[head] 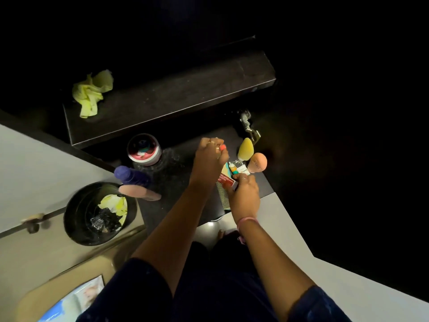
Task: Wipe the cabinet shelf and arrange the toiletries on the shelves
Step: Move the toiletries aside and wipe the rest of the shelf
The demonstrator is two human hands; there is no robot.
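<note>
My right hand grips a red-and-white tube over the comb on the lower shelf. My left hand is curled around something small; I cannot tell what. The yellow cloth lies crumpled on the upper shelf. Darkness hides the cabinet's interior; the jar and bottles are blurred.

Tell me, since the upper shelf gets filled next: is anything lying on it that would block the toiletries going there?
Yes. A crumpled yellow-green cloth lies on the left end of the upper shelf. The rest of its surface shows nothing on it.
</note>
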